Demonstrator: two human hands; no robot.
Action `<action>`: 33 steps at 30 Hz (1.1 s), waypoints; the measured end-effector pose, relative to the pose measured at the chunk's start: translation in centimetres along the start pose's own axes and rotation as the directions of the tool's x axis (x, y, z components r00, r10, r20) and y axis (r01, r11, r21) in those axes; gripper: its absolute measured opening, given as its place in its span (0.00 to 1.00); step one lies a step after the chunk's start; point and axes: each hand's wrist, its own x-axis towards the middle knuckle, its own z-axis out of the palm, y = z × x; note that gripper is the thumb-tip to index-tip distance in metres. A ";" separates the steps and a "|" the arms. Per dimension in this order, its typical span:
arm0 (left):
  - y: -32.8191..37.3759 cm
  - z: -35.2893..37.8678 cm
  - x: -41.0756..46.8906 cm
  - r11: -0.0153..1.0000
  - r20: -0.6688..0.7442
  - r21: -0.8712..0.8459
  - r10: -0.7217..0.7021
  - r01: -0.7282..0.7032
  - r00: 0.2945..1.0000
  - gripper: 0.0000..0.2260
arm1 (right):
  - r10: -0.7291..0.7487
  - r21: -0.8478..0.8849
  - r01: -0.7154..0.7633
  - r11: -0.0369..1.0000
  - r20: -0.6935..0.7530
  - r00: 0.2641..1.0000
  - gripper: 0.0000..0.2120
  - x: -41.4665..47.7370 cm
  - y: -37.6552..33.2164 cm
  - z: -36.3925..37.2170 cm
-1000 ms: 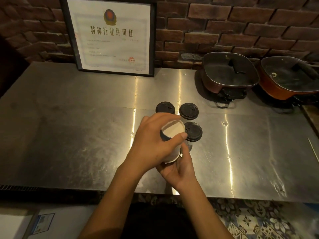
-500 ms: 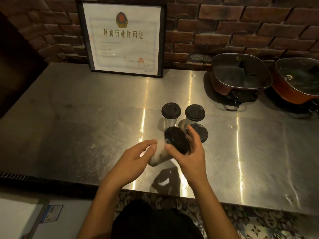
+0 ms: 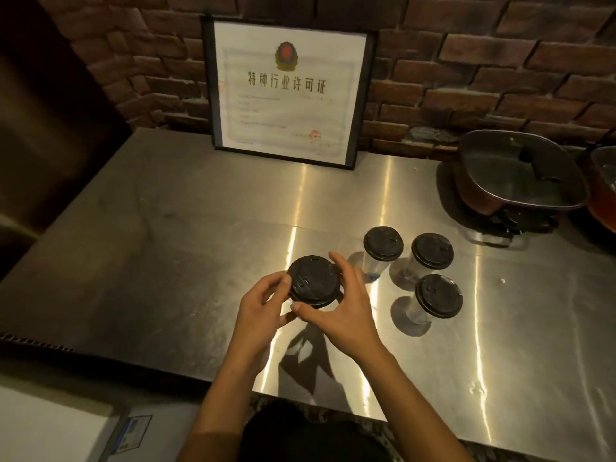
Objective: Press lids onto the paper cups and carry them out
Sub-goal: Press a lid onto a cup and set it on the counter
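The left hand (image 3: 263, 305) and right hand (image 3: 343, 311) hold the black lid (image 3: 313, 281) with curled fingers, apparently seating it on a hidden cup. Next it probably needs firm, even pressing around the rim.

left hand (image 3: 263, 305): showing bare, forearm running uncovered down the frame
right hand (image 3: 340, 311): showing bare, forearm uncovered too
torso: wearing a black fabric garment (image 3: 313, 435), detail blurring into the dark

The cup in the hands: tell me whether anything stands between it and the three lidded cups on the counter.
Nothing visible does. The left hand and right hand hold the cup left of the three lidded cups; only the right hand's fingers and steel counter lie between.
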 end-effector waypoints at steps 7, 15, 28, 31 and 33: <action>-0.3 -4.8 6.5 0.969 -0.095 -0.191 -0.175 0.154 0.980 0.09 | 0.051 -0.248 0.009 0.969 0.232 0.971 0.54 7.3 -0.9 6.1; -2.0 -5.4 10.6 0.952 -0.073 -0.156 -0.276 0.262 0.958 0.15 | 0.192 -0.451 -0.063 0.890 0.246 0.950 0.49 12.8 -0.4 9.5; -2.8 -7.2 12.2 0.940 0.008 -0.062 -0.336 0.335 0.942 0.12 | 0.272 -0.458 -0.149 0.876 0.214 0.938 0.51 12.4 0.2 11.4; -2.5 -7.3 12.2 0.935 -0.002 -0.009 -0.354 0.354 0.935 0.18 | 0.298 -0.456 -0.177 0.872 0.208 0.931 0.55 12.5 0.4 11.7; -2.4 -7.3 12.0 0.952 -0.073 0.092 -0.285 0.291 0.956 0.20 | 0.301 -0.433 -0.193 0.880 0.196 0.933 0.58 12.4 0.6 11.4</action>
